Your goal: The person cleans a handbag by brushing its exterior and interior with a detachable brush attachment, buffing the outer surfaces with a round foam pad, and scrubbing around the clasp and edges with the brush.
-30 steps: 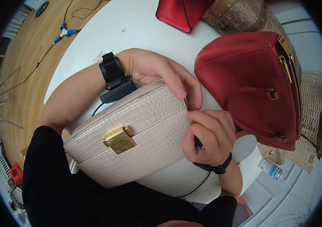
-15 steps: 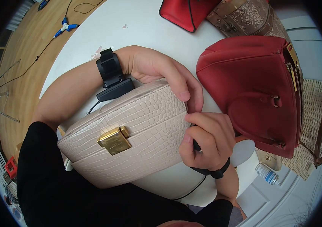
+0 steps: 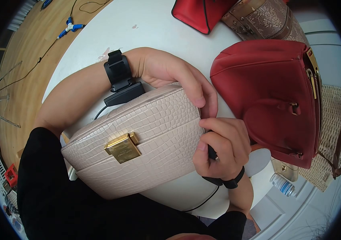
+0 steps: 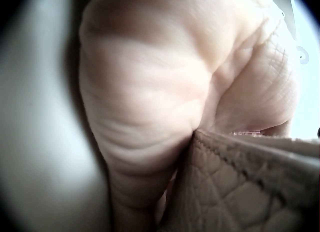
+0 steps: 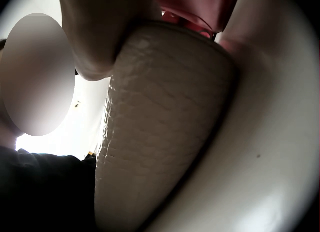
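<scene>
A pale beige crocodile-textured handbag with a gold clasp on its front is tilted in front of me, close to my lap. My left hand reaches over its top and grips the far end, thumb on the front and other fingers round behind. In the left wrist view, the stitched bag edge runs right up to the palm. My right hand has its fingers curled at the bag's right side edge, fingertips right at the seam. Textured beige leather fills the middle of the right wrist view.
A dark red handbag lies on the white table to the right. Behind it are a bright red bag and a brown patterned case. A woven straw bag and a small can are at the right.
Both hands keep their hold on the beige handbag. The surroundings have shifted slightly in the head view, with the dark red handbag a little lower and farther right.
</scene>
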`<state>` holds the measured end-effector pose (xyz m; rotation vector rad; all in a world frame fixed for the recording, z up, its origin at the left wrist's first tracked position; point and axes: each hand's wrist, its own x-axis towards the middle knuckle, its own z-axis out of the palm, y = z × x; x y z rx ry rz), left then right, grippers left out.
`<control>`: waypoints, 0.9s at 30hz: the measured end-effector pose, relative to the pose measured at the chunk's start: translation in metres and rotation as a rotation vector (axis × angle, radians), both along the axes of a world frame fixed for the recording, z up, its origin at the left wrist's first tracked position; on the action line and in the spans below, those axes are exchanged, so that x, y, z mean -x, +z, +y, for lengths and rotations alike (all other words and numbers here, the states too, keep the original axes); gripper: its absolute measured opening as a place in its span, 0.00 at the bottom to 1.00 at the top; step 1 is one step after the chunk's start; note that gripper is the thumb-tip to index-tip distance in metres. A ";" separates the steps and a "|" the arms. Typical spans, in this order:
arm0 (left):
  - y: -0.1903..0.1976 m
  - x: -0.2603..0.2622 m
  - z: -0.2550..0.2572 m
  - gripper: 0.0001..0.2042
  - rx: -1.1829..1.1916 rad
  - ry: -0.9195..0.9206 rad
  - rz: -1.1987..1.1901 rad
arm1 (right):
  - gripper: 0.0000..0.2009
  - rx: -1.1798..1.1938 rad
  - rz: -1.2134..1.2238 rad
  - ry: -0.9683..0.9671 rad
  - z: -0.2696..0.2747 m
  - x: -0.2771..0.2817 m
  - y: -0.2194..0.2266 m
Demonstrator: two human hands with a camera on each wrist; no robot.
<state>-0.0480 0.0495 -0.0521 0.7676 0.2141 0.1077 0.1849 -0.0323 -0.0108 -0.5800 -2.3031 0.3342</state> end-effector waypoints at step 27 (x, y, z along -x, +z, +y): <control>0.003 -0.003 0.000 0.24 -0.014 0.019 0.002 | 0.13 -0.014 -0.021 0.006 0.001 -0.002 -0.002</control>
